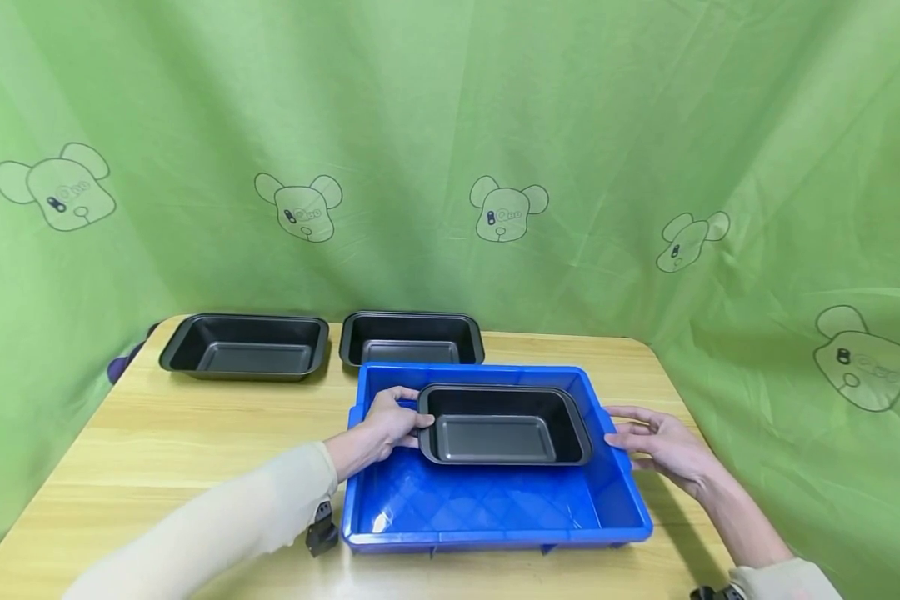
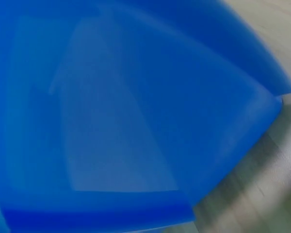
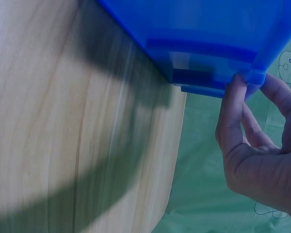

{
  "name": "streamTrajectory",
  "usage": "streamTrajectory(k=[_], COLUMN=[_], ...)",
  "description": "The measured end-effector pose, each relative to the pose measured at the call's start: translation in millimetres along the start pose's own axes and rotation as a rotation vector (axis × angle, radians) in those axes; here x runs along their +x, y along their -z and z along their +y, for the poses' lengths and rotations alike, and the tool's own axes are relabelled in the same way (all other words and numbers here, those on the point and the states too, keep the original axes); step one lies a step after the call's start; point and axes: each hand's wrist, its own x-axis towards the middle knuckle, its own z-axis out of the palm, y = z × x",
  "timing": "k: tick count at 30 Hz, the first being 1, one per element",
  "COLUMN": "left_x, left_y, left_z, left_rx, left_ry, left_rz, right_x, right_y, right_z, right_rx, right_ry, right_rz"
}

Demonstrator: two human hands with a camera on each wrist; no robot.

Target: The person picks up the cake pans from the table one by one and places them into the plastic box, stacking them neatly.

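A black loaf pan [image 1: 495, 437] is inside the blue plastic bin [image 1: 495, 536], toward its far side. My left hand [image 1: 392, 425] pinches the pan's left end, thumb over the rim and fingers along the outside. With thumb and fingers, my right hand [image 1: 663, 446] grips the bin's right edge. The right wrist view shows that hand [image 3: 262, 150] from below, its fingertips at the blue bin's edge [image 3: 203, 48]. Only the bin's blue wall [image 2: 136, 121], blurred and close, fills the left wrist view; the left hand is out of sight there.
Two more black loaf pans stand at the table's back: one pan [image 1: 255, 360] at the far left, another pan [image 1: 412, 342] just behind the bin. The wooden table [image 1: 157, 450] ends close to the right of the bin. A green curtain [image 1: 420, 100] hangs behind.
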Motion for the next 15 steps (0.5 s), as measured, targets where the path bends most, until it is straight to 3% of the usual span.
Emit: streamTrajectory(k=[8,15], left_x=[-3.5,-14.1], left_y=[2.5,8.0], left_z=[4.8,16.5], left_rx=[0.032,0.064], left_ry=[-0.029,-0.055], left_rz=[0.031,-0.006], right_x=[0.1,-0.1], right_y=[1.1,0.7], right_z=[2.6,1.5], right_rx=[0.003,-0.008], right_ry=[-0.005,-0.007], right_rz=[0.003,0.011])
